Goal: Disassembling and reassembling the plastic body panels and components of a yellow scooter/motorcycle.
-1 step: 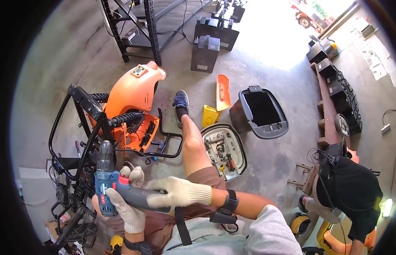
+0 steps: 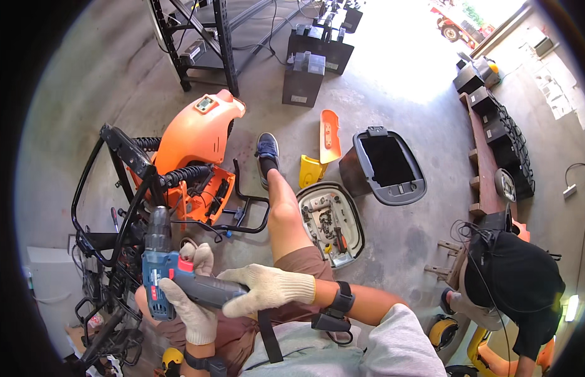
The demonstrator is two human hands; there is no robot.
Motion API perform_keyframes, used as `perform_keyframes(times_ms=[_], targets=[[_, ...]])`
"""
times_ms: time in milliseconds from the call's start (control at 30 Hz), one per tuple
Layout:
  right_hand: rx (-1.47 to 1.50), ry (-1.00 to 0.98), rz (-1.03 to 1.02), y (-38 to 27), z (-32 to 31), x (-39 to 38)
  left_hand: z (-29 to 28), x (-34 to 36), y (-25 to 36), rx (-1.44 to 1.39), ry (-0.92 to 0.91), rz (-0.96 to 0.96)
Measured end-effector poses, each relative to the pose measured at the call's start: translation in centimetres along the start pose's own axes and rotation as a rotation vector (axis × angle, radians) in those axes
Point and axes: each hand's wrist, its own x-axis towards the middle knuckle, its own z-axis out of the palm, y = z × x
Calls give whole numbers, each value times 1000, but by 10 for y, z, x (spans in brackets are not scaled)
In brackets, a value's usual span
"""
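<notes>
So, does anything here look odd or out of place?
Slightly: an orange panel and a yellow piece lie loose on the floor, apart from the orange body they may belong to. Small hardware and a screwdriver lie jumbled in a pale tray nearby. I see no spill or clear damage.

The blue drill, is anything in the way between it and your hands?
Only the pale gloves: the left hand holds the drill, and the right hand is at its handle end. Nothing else shows between.
</notes>
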Motion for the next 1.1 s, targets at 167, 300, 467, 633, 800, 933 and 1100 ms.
perform_keyframes(times_ms=[167, 300, 467, 633, 800, 933, 1100], targets=[[161, 110, -82, -8, -13, -46, 7, -1, 9, 594, -272, -88], [-10, 499, 6, -4, -48, -87, -11, 9, 17, 611, -390, -407], [-64, 880, 220, 38, -87, -116, -48, 19, 9, 490, -124, -465], [-213, 938, 499, 131, -104, -115, -78, 20, -12, 30, 20, -542], [-17, 927, 702, 236, -89, -117, -95, 17, -31, -58, 46, -629], [-186, 879, 708, 295, -79, -109, -99, 22, -38, -46, 84, -614], [-83, 890, 834, 305, -75, -107, -93, 21, -41, 259, -9, -586]])
